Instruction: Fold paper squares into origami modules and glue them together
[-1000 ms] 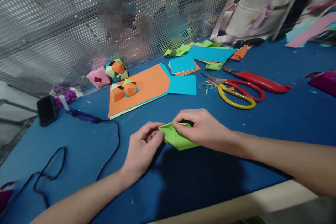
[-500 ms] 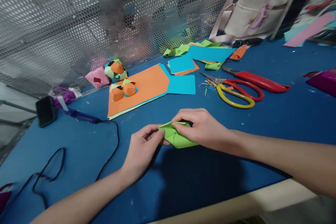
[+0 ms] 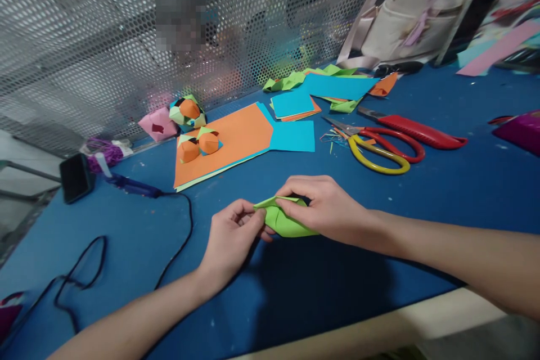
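On the left of the blue table (image 3: 126,247), a black phone (image 3: 76,178) lies beside some purple string (image 3: 105,158). Next comes a blue tool (image 3: 137,185) with a black cord (image 3: 181,244) that trails toward the near edge. A pink paper shape (image 3: 158,125) sits against a multicoloured paper ball (image 3: 188,113) by the metal mesh. Near them, two small folded pieces (image 3: 210,143) rest on an orange sheet (image 3: 240,135). In front of this sheet, the left hand (image 3: 231,236) pinches the left corner of a folded green paper (image 3: 291,226) between thumb and fingers. The green paper is between the two hands, near the middle of the table. The right hand (image 3: 331,208) grasps its right part, thumb pressed on the upper edge. Farther right, scissors (image 3: 382,164) with red and yellow handles lie near a red cutter (image 3: 424,131), and a beige bag (image 3: 400,17) stands behind.
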The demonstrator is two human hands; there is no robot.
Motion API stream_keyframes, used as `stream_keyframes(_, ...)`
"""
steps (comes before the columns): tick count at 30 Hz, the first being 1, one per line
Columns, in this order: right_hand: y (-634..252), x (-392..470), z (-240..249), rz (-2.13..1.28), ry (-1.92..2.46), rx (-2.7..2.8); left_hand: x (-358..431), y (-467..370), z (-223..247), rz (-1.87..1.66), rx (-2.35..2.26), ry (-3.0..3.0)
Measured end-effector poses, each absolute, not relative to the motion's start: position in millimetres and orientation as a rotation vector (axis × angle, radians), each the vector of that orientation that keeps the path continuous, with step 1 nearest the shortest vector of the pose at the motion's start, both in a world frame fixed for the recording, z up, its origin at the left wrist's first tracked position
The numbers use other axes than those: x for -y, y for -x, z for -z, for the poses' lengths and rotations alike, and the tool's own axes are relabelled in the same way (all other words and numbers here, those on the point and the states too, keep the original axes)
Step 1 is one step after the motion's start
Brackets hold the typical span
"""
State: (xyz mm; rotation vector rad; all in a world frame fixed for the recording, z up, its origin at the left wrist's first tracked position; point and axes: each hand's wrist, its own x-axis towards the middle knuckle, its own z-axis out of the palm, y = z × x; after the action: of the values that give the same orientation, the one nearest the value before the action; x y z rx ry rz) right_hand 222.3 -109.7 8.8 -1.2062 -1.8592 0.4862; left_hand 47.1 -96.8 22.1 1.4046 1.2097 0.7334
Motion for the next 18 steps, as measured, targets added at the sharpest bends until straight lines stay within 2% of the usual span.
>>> stream_keyframes(18, -219.8, 110.1, -11.2, -0.590, 1.314, 1.850, 95.0, -48.6, -18.9, -0.914, -1.064, -1.336)
